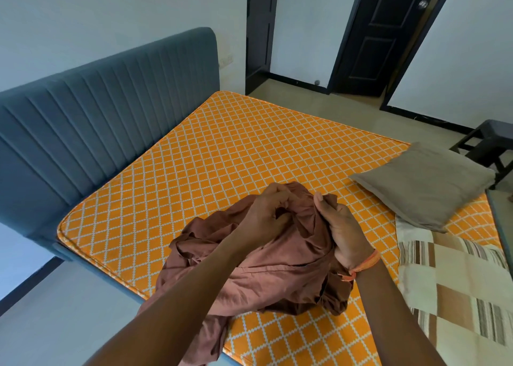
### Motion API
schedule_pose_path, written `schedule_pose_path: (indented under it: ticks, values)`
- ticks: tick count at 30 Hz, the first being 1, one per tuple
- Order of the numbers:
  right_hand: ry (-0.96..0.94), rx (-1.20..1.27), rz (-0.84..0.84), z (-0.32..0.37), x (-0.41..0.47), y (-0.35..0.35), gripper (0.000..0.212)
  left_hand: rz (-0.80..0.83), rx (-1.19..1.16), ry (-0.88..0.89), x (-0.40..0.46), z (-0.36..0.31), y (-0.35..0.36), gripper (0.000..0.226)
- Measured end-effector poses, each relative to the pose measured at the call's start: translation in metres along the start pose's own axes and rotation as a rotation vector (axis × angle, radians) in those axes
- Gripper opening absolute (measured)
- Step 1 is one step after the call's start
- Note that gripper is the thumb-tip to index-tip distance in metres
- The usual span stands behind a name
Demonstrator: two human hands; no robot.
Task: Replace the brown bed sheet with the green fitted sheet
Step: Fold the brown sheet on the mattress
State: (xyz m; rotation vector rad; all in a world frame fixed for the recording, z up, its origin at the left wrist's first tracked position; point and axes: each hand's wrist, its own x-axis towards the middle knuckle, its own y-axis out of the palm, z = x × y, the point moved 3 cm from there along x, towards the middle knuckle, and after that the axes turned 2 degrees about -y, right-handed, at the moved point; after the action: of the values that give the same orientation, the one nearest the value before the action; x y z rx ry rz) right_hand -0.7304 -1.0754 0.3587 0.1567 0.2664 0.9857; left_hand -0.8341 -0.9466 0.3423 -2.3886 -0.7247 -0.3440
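Note:
The brown bed sheet (266, 277) lies bunched in a heap on the near part of the bare orange diamond-patterned mattress (211, 154). Part of it hangs over the mattress's near edge. My left hand (266, 213) grips a fold at the top of the heap. My right hand (341, 227), with an orange thread at the wrist, grips the bunched cloth just to its right. No green fitted sheet is in view.
A grey-brown pillow (427, 182) lies at the right edge of the mattress, with a striped patchwork blanket (455, 288) below it. A blue padded headboard (105, 115) stands at the left. A dark stool (488, 143) is at far right, with dark doors (380, 35) behind.

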Motion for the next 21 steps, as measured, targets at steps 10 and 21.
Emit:
schedule_pose_path:
  ticks: [10,21]
  values:
    - [-0.176,-0.401,-0.205,0.002,-0.001,-0.022,0.072,0.136,-0.098,-0.138,-0.008,0.003,-0.017,0.029]
    - [-0.241,0.145,-0.306,0.004,-0.012,-0.029,0.043,0.553,-0.079,-0.253,-0.023,0.001,0.009,0.029]
